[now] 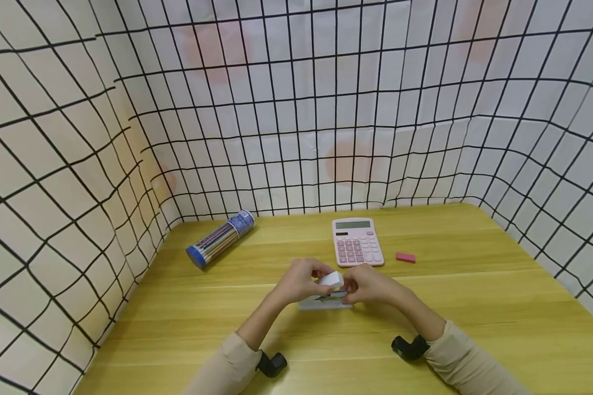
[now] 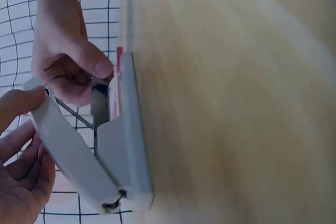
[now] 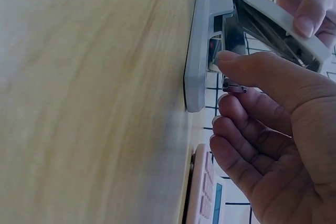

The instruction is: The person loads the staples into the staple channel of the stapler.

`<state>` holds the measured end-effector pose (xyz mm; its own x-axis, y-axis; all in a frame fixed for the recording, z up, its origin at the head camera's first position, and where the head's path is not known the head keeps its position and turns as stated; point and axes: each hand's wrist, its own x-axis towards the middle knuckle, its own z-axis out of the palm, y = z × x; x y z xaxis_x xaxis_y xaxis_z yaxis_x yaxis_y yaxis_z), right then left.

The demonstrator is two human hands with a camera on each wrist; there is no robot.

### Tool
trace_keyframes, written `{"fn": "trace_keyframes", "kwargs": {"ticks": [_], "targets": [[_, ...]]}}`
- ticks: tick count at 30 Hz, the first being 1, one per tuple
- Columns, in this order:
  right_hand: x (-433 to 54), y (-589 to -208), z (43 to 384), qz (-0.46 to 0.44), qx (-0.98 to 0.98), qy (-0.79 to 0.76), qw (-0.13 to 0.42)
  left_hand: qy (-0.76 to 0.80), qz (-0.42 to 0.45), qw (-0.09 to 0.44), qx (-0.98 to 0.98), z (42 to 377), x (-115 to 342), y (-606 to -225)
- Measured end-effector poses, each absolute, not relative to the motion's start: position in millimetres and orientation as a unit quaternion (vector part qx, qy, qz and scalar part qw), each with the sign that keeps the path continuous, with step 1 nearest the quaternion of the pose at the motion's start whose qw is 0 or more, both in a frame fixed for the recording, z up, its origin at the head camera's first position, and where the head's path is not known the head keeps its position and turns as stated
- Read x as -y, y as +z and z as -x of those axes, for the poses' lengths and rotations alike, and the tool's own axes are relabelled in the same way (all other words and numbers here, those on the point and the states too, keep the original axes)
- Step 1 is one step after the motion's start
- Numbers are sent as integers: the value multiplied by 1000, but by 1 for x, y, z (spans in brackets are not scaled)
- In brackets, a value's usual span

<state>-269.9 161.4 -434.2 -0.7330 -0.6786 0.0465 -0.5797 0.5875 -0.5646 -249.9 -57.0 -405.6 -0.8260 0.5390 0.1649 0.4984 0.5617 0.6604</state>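
Observation:
A light grey stapler (image 2: 135,150) stands with its base on the table and its top cover (image 2: 73,145) swung up at an angle. My left hand (image 1: 301,281) grips the free end of that cover between thumb and fingers. At the front end, my right hand (image 1: 370,284) pinches the metal staple magazine (image 3: 233,35) between thumb and forefinger; its other fingers are curled below. A thin rod (image 2: 73,113) spans from cover to magazine. Whether staples lie inside the magazine cannot be made out.
Behind the hands lies a pink calculator (image 1: 358,242), with a small red-pink block (image 1: 405,257) to its right. A clear tube of pencils (image 1: 221,239) with a blue cap lies at the back left. White grid-patterned sheeting (image 1: 296,137) encloses the wooden table (image 1: 178,329).

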Motion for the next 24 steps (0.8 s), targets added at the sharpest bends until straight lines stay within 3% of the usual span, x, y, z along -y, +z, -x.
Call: {"fn": "trace_keyframes", "kwargs": {"ticks": [15, 24], "targets": [[-161, -433, 269, 353, -887, -286, 80, 407, -278, 100, -864, 254, 49, -421], [-161, -435, 269, 354, -890, -279, 77, 413, -283, 108, -859, 255, 50, -424]]}}
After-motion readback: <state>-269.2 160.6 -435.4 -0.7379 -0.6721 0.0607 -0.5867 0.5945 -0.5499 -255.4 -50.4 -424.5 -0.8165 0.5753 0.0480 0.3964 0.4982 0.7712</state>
